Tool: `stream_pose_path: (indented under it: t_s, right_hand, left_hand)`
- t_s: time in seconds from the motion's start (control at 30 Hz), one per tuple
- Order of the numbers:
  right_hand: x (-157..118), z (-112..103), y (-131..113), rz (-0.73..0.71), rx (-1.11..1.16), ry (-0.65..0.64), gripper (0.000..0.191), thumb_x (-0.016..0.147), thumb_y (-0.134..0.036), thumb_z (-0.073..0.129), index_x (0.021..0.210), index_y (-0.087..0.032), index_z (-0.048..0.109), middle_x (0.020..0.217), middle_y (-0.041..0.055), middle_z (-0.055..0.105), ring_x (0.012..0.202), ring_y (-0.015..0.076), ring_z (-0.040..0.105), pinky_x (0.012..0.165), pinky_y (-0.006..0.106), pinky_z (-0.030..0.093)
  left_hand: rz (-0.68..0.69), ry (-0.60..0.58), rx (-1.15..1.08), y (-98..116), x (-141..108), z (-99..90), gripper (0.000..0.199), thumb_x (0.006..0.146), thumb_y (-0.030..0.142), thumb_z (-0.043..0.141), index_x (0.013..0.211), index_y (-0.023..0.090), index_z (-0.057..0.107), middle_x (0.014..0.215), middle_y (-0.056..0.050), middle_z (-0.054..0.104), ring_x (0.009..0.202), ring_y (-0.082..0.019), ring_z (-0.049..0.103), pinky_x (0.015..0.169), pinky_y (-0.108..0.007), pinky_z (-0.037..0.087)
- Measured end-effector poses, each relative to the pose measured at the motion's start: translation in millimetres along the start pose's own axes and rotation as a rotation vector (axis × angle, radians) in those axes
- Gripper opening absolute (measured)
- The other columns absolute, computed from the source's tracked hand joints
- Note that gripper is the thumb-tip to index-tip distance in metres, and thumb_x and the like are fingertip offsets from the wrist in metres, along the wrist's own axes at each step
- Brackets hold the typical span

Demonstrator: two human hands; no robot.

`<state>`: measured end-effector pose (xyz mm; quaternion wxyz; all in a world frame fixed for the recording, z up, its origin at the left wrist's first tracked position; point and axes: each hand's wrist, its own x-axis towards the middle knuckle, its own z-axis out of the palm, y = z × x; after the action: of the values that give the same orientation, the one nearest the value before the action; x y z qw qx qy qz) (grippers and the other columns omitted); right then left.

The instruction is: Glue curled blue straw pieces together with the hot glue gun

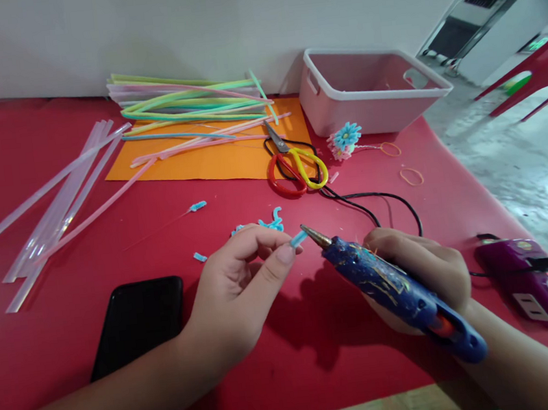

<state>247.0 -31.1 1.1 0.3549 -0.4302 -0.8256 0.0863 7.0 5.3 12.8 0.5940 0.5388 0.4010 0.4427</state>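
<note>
Between thumb and fingers, my left hand (243, 286) pinches a short light-blue piece (298, 238) near the middle of the view. My right hand (418, 274) is wrapped round a blue glue gun (384, 281), its metal nozzle pointing left at the free end of that piece; whether they touch is hard to tell. Behind my left fingers lie several curled blue bits (272, 221). One small blue bit (200, 257) lies left of the hand, and a blue-tipped thin wire (198, 206) is farther back.
Scissors (299, 163) lie on an orange sheet (176, 166) with coloured fuzzy stems (195, 105). Clear plastic strips (63, 207) are at left, a black phone (142, 320) near my left forearm. A pink bin (371, 103), small flowers (346, 137) and a purple power strip (532, 289) are at right.
</note>
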Motion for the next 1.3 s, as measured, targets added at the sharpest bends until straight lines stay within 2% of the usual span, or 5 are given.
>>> stream_pose_path:
  t_s: [0.47,0.67,0.93,1.17,1.3]
  right_hand:
    - [3.1,0.3,1.1,-0.027,0.018,-0.013,0.018,0.084,-0.008,0.059,0.094,-0.022,0.054,0.069,-0.0005,0.055,0.058,0.0141,0.053,0.053,0.026,0.045]
    - [0.3,3.3,2.7,-0.024,0.040,-0.002,0.012,0.085,-0.013,0.060,0.093,-0.021,0.055,0.070,-0.0005,0.056,0.058,0.0136,0.052,0.055,0.027,0.044]
    - [3.4,2.6,1.5,-0.036,0.011,-0.003,0.008,0.092,-0.014,0.057,0.091,-0.022,0.054,0.065,-0.0013,0.053,0.056,0.0135,0.052,0.052,0.027,0.043]
    - [-1.9,4.6,5.9,-0.044,0.041,-0.011,0.001,0.095,-0.021,0.058,0.094,-0.021,0.057,0.069,0.0011,0.056,0.059,0.0162,0.055,0.055,0.030,0.046]
    - [-2.3,4.9,5.8,-0.033,0.029,-0.011,0.001,0.095,-0.020,0.057,0.095,-0.021,0.058,0.069,0.0008,0.056,0.058,0.0153,0.055,0.054,0.029,0.045]
  left_hand:
    - [0.032,-0.036,0.015,0.7,0.2,0.2,0.017,0.094,0.021,0.062,0.077,0.020,0.063,0.068,0.004,0.053,0.060,-0.009,0.046,0.056,-0.020,0.039]
    - [0.031,-0.032,0.018,0.0,-1.9,-0.6,0.017,0.094,0.019,0.060,0.077,0.020,0.062,0.069,0.004,0.052,0.061,-0.008,0.045,0.056,-0.020,0.038]
    - [-0.013,-0.028,-0.002,2.4,-1.2,0.1,0.020,0.090,0.020,0.062,0.070,0.019,0.058,0.063,0.005,0.047,0.055,-0.007,0.041,0.051,-0.019,0.036]
    - [-0.039,-0.008,-0.025,3.2,1.4,1.3,0.020,0.085,0.019,0.061,0.067,0.020,0.055,0.061,0.006,0.047,0.053,-0.007,0.040,0.050,-0.019,0.035]
    - [-0.048,-0.007,-0.013,4.7,2.0,2.0,0.021,0.083,0.021,0.061,0.063,0.020,0.053,0.059,0.005,0.047,0.053,-0.008,0.039,0.048,-0.019,0.034]
